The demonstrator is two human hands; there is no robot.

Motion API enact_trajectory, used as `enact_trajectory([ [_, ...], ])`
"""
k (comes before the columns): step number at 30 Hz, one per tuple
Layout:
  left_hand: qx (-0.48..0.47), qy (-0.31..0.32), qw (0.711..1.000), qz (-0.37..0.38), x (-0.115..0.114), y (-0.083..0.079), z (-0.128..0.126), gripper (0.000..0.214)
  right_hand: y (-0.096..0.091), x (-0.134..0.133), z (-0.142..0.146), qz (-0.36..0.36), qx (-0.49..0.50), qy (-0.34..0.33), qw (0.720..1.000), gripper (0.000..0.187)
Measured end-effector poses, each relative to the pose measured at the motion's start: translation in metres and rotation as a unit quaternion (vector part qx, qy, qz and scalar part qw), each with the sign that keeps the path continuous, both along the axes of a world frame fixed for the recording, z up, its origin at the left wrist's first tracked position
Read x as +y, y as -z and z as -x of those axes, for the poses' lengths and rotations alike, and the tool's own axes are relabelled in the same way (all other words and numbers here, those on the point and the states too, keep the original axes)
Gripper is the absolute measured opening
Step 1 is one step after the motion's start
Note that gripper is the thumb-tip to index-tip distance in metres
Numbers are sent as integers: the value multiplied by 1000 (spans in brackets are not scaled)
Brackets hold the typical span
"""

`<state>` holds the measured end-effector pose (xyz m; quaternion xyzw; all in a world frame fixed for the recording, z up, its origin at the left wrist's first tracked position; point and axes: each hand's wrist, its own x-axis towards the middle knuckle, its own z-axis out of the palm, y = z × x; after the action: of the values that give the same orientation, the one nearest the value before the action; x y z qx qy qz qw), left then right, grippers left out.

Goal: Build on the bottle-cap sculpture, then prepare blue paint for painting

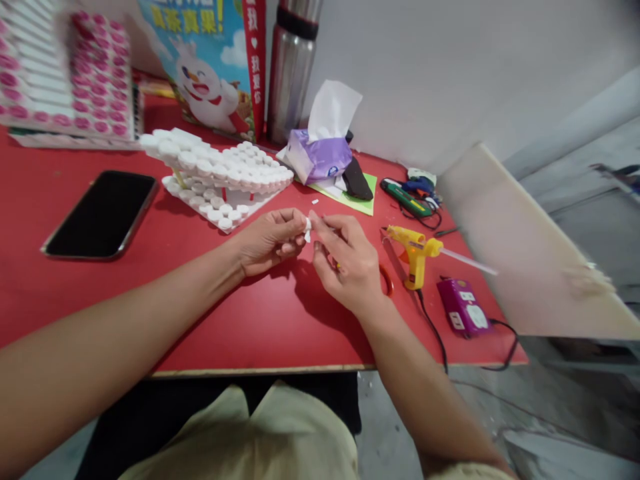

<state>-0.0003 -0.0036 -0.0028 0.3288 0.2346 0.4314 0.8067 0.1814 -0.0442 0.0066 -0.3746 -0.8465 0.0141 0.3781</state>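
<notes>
Between the thumb and fingers of my left hand (273,240) is a small white piece (307,230), perhaps folded or twisted paper. My right hand (350,263) is close beside it, its index fingertip at the piece and its thumb apart below. An orange-red curved handle or ring (387,280) shows from behind my right wrist; the rest is hidden. Behind my hands stands a white model (220,167) built of round white discs in two layers, with short red and yellowish posts between them. A tiny white scrap (315,201) lies on the red table.
To the left lies a black phone (103,215). At right are a yellow glue gun (413,250) with its stick, a purple power box (463,307), cords and a green tool (407,198). Tissues (320,157), a steel flask (293,73) and a printed bag (210,80) stand behind.
</notes>
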Motion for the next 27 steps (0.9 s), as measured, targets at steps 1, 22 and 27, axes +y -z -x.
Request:
enact_trajectory([
  [1, 7, -8, 1000, 1, 0, 0, 0, 50, 0, 0, -1, -6, -15, 7, 1000, 55],
  [22, -41, 14, 999, 18, 3, -1, 2, 44, -4, 14, -7, 333, 409, -39, 848, 31],
  [27, -40, 19, 999, 0, 1, 2, 2, 40, -3, 14, -8, 370, 420, -52, 827, 27],
])
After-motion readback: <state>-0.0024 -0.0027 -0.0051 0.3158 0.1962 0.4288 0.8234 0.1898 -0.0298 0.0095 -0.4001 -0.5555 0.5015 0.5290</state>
